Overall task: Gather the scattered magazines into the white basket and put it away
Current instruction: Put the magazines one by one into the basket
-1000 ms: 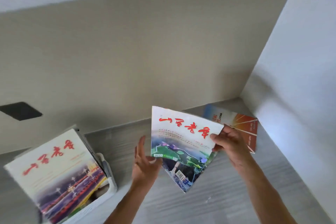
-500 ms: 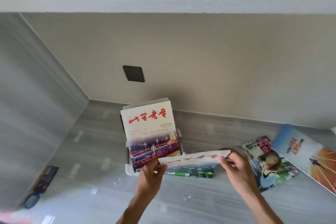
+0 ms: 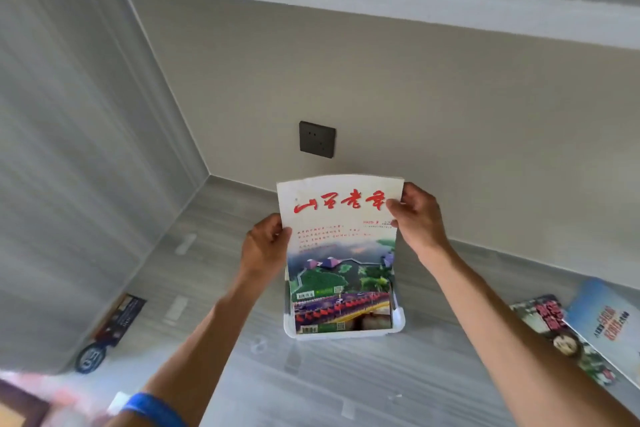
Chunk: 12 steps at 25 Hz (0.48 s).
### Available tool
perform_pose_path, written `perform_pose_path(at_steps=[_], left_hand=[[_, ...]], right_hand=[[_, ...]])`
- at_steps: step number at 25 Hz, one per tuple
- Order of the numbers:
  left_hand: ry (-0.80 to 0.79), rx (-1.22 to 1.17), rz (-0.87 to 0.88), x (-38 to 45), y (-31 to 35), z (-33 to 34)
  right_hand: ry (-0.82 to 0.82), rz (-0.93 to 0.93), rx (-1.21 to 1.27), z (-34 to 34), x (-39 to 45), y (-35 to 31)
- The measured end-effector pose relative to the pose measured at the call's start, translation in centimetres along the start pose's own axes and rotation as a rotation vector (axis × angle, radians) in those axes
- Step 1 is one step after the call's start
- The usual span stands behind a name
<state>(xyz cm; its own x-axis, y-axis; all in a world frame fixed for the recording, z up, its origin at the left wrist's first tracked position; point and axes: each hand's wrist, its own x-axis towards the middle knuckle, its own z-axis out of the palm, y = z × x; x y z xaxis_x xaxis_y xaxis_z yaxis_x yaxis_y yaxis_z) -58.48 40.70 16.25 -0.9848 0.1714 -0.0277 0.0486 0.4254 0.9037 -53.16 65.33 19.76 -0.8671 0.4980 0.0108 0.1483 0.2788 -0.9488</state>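
Note:
A magazine (image 3: pixel 341 236) with a white cover, red title and a green landscape picture stands upright in the white basket (image 3: pixel 344 334) on the grey desk. My left hand (image 3: pixel 265 246) grips its left edge and my right hand (image 3: pixel 417 218) grips its top right corner. Another magazine (image 3: pixel 341 314) with red flags on its cover shows in the basket in front of it. Two more magazines lie flat at the right: one (image 3: pixel 562 336) with a face on the cover and a blue and orange one (image 3: pixel 609 326) partly over it.
A dark wall socket (image 3: pixel 317 139) sits on the beige wall behind the basket. A shelf board (image 3: pixel 381 0) runs overhead. A dark booklet (image 3: pixel 119 319) and a round dark object (image 3: pixel 90 357) lie at the desk's left, against the side panel.
The magazine went from lying nearly flat between my hands in front of the basket to standing upright in it. The view has moved closer to the basket.

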Motion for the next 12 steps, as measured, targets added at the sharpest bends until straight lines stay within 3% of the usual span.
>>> perform_pose_path(at_steps=[9,12], left_hand=[[-0.096,0.188,-0.053,1.1,-7.1,2.4],[0.012,0.265,-0.152,1.2,-7.8,2.9]], right_hand=[[-0.013,0.198,-0.142,2.6,1.3,6.9],[0.020,0.208,-0.206,3.3,0.7,8.4]])
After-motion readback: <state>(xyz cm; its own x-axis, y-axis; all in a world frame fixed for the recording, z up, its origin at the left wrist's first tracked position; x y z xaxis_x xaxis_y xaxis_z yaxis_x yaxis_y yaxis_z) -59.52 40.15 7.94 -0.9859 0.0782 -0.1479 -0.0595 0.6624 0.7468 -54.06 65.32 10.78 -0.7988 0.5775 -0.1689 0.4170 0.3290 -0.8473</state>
